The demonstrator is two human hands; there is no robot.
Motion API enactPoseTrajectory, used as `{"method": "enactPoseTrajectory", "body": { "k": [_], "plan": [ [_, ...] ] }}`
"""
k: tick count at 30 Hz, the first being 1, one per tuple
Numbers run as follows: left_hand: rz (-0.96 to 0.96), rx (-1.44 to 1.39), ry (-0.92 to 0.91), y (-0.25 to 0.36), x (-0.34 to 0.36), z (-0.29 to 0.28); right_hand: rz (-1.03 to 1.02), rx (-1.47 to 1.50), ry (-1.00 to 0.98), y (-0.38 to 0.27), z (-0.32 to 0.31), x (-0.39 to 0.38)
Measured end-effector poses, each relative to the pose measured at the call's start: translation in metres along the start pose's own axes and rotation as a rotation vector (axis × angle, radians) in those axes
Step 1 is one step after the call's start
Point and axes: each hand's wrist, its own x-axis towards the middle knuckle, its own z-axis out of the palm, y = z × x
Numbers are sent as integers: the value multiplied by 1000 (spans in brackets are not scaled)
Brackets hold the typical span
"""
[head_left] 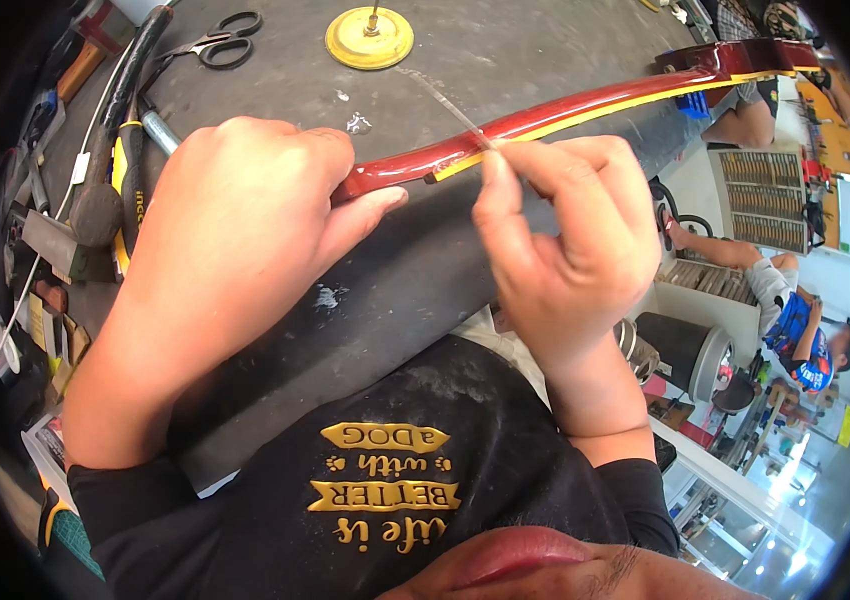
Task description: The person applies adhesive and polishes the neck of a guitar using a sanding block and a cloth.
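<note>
A long, glossy dark red piece shaped like a guitar neck (595,102) slants from my left hand up to the far right, where it ends in a thicker block. A yellow strip (565,122) runs along its near edge. My left hand (245,200) is closed round the near left end, with the thumb along its underside; the end itself is hidden in the fist. My right hand (575,220) pinches a thin, translucent strip (442,100) between thumb and forefinger, right by the neck's near side. The strip's other end reaches away over the workbench.
On the grey workbench (285,95) lie black-handled scissors (223,42) and a yellow disc with a central stem (369,42). Several hand tools, one with a black and yellow handle (129,165), crowd the left. At the right are a black bin (685,350) and a person in blue (800,330).
</note>
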Motion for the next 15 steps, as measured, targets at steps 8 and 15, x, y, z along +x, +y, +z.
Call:
{"method": "enactPoseTrajectory", "body": {
  "k": [8, 15],
  "plan": [
    [6, -6, -3, 1, 1, 0, -25, -32, -26, 3, -2, 1],
    [-11, -11, -10, 0, 0, 0, -60, 43, -92, -3, -1, 3]
  ]
}}
